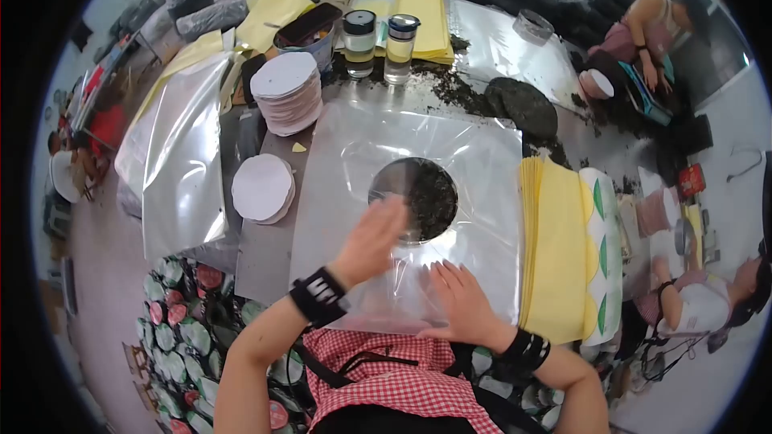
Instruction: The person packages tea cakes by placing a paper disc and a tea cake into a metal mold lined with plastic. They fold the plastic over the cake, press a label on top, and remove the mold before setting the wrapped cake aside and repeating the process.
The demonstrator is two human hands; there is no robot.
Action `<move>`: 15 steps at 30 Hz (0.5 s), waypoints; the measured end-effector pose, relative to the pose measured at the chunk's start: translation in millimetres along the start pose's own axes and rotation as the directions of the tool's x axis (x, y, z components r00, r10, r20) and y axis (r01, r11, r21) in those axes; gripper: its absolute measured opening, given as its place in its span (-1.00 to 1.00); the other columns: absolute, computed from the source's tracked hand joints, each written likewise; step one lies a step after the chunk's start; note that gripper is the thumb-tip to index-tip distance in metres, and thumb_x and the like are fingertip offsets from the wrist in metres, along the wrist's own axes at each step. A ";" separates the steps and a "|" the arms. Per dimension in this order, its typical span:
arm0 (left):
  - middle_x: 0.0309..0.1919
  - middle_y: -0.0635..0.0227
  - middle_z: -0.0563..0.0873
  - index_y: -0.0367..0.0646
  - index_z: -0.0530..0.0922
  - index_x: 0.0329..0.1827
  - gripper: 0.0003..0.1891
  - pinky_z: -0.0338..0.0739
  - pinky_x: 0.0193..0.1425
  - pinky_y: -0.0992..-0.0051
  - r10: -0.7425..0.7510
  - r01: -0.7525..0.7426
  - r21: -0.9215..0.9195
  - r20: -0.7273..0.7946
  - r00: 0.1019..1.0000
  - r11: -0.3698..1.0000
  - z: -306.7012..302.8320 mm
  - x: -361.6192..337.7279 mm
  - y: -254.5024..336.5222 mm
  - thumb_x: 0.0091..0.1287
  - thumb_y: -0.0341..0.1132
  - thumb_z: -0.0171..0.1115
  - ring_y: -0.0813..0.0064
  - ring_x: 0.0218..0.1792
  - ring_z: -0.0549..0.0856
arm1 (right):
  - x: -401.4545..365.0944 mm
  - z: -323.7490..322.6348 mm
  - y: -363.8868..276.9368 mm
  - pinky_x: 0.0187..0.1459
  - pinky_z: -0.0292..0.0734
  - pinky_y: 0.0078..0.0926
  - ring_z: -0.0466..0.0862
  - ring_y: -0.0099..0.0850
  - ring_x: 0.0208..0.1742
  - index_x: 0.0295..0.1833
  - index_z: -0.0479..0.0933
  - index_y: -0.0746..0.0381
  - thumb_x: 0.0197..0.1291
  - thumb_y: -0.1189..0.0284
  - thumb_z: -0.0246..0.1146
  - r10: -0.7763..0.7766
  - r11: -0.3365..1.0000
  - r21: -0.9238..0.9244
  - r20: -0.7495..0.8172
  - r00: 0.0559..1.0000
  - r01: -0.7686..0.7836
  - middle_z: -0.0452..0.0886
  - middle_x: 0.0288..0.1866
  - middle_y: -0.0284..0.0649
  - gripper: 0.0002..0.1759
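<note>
A clear plastic sheet (346, 185) covers a shiny flat surface in front of me. In its middle lies a dark round cake of crumbly, leaf-like material (434, 201). My left hand (374, 237), slightly blurred, reaches over the left edge of this round with fingers stretched out and nothing in them. Part of the round is hidden behind those fingers. Near the sheet's front edge my right hand (466, 301) rests with fingers spread, thumb pointing left, holding nothing. A small stack of white paper discs (263, 187) sits left of the sheet, with a taller disc stack (285, 92) behind it.
Yellow paper sheets (555, 249) and white-green printed wrappers (603, 257) lie to the right. Two lidded glasses (359, 44) stand behind, near scattered dark crumbs and another dark round cake (523, 108). Clear film (185, 153) hangs at left. Two people work at the right.
</note>
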State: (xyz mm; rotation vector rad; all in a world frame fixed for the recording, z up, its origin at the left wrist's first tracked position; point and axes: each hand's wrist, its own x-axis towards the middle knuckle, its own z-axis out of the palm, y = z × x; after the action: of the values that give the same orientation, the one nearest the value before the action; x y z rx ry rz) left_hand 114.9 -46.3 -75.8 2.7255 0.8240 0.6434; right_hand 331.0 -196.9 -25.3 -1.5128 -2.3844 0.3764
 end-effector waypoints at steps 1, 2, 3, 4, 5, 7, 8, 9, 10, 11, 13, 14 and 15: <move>0.48 -0.10 0.34 -0.39 0.23 0.50 0.11 0.02 0.64 0.02 0.013 -0.020 0.056 0.127 0.992 0.998 15.8 15.6 6.0 -0.06 0.03 0.58 -0.04 0.56 0.23 | -16.7 2.9 -1.0 0.32 0.42 0.05 0.49 0.10 0.32 0.49 0.25 0.42 -0.03 -0.06 0.52 -0.019 1.000 -0.019 0.010 1.000 0.019 0.44 0.34 0.15 0.12; 0.49 -0.09 0.34 -0.40 0.24 0.49 0.14 -0.11 0.66 -0.02 -0.033 0.025 0.069 0.128 0.991 0.997 25.1 18.1 9.0 -0.09 0.11 0.58 -0.02 0.57 0.22 | -31.5 3.8 4.5 0.38 0.33 0.13 0.45 0.11 0.38 0.45 0.31 0.42 0.01 -0.05 0.47 0.081 0.990 -0.126 0.079 0.994 -0.071 0.43 0.38 0.16 0.04; 0.46 -0.09 0.38 -0.40 0.28 0.46 0.11 -0.09 0.65 -0.07 -0.044 0.033 0.093 0.126 0.991 0.995 30.0 18.9 7.7 -0.04 0.21 0.53 -0.02 0.56 0.25 | -40.5 6.5 16.3 0.43 0.24 0.21 0.42 0.11 0.44 0.41 0.37 0.42 0.06 -0.04 0.43 0.195 0.959 -0.231 0.117 0.974 -0.164 0.43 0.41 0.18 -0.03; 0.41 -0.11 0.43 -0.38 0.34 0.40 0.06 -0.08 0.65 -0.05 -0.075 0.070 0.046 0.114 0.991 0.996 27.5 23.6 5.8 -0.02 0.23 0.52 -0.03 0.53 0.30 | -55.7 22.3 41.7 0.42 0.25 0.19 0.44 0.11 0.42 0.36 0.42 0.41 0.12 0.04 0.40 0.178 0.926 -0.337 -0.008 0.984 -0.170 0.47 0.36 0.17 -0.16; 0.37 -0.12 0.48 -0.36 0.41 0.35 0.01 -0.07 0.65 -0.03 -0.111 0.113 -0.016 0.129 0.985 0.993 26.1 19.6 10.2 0.00 0.26 0.50 -0.04 0.51 0.34 | -79.6 34.5 61.0 0.41 0.27 0.18 0.46 0.10 0.40 0.31 0.48 0.40 0.17 0.12 0.37 0.166 0.884 -0.423 -0.110 0.980 -0.198 0.52 0.31 0.16 -0.28; 0.29 -0.08 0.56 -0.33 0.50 0.25 -0.09 0.02 0.62 -0.01 -0.124 0.128 -0.035 0.102 0.987 0.991 27.2 16.6 13.6 0.04 0.27 0.47 -0.02 0.46 0.42 | -79.0 -37.2 68.1 0.39 0.30 0.18 0.52 0.05 0.36 0.20 0.58 0.33 0.25 0.35 0.27 0.143 0.950 -0.279 -0.011 0.990 -0.141 0.58 0.26 0.14 -0.56; 0.21 -0.03 0.65 -0.31 0.58 0.16 -0.17 0.11 0.58 0.00 -0.147 0.148 -0.034 0.026 0.989 0.988 28.8 22.7 10.5 0.08 0.29 0.43 -0.01 0.41 0.50 | -79.7 -74.6 58.9 0.32 0.38 0.13 0.55 0.02 0.32 0.19 0.61 0.28 0.24 0.40 0.27 0.172 0.944 -0.239 -0.227 0.958 -0.226 0.59 0.25 0.11 -0.59; 0.21 -0.03 0.65 -0.31 0.58 0.16 -0.17 0.11 0.58 0.00 -0.150 0.151 -0.035 0.035 0.988 0.988 30.0 24.5 8.1 0.08 0.29 0.43 -0.01 0.41 0.50 | -78.2 -106.9 46.4 0.25 0.47 0.08 0.59 -0.02 0.28 0.17 0.63 0.24 0.24 0.44 0.27 0.202 0.936 -0.178 -0.433 0.878 -0.303 0.59 0.24 0.07 -0.62; 0.07 0.05 0.70 -0.28 0.60 0.06 -0.27 0.16 0.56 0.01 -0.198 0.191 -0.142 -0.038 0.979 0.971 31.3 21.4 8.2 0.12 0.25 0.42 0.00 0.32 0.56 | -68.3 -124.6 26.2 0.25 0.47 0.08 0.59 -0.02 0.28 0.17 0.63 0.24 0.24 0.44 0.27 0.224 0.933 -0.165 -0.428 0.876 -0.319 0.59 0.24 0.07 -0.62; -0.07 0.13 0.75 -0.25 0.61 -0.03 -0.37 0.20 0.53 0.02 -0.249 0.214 -0.250 -0.116 0.962 0.944 33.1 21.7 8.0 0.17 0.20 0.42 0.00 0.24 0.63 | -46.3 -134.7 1.3 0.19 0.54 -0.06 0.59 0.01 0.27 0.20 0.61 0.26 0.22 0.36 0.33 -0.096 0.995 -0.064 -0.396 0.913 0.076 0.59 0.25 0.08 -0.57; -0.26 0.25 0.72 -0.21 0.61 -0.11 -0.54 0.40 0.33 0.07 -0.181 0.131 -0.183 -0.290 0.940 0.974 42.7 24.8 4.1 0.24 0.04 0.42 0.04 0.01 0.70 | -1.9 -79.9 -19.3 0.23 0.56 -0.17 0.56 0.08 0.30 0.29 0.51 0.34 0.20 0.21 0.41 -0.314 0.927 0.109 -0.296 0.902 0.358 0.54 0.29 0.14 -0.37; -0.30 0.26 0.69 -0.18 0.61 -0.12 -0.61 0.43 0.24 0.11 -0.323 0.268 -0.212 -0.295 0.899 0.940 44.2 26.4 9.6 0.23 -0.05 0.44 0.06 -0.08 0.69 | 2.2 -12.7 -7.2 0.31 0.51 -0.15 0.53 0.12 0.34 0.36 0.44 0.40 0.19 0.14 0.42 -0.194 0.956 0.191 -0.163 0.967 0.224 0.50 0.33 0.21 -0.25; -0.34 0.28 0.66 -0.16 0.60 -0.13 -0.68 0.47 0.14 0.14 -0.456 0.397 -0.240 -0.294 0.840 0.886 45.5 28.0 14.9 0.22 -0.15 0.45 0.09 -0.16 0.68 | -5.1 27.8 12.8 0.35 0.46 -0.12 0.50 0.13 0.36 0.39 0.37 0.45 0.16 0.09 0.44 -0.027 0.986 0.158 -0.153 0.988 0.052 0.47 0.34 0.24 -0.14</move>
State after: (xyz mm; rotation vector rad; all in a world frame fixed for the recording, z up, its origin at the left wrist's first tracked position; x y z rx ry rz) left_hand 164.2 -46.3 -101.2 2.1879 1.3407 1.0416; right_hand 333.2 -197.9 -56.3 -1.3696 -2.2068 0.4198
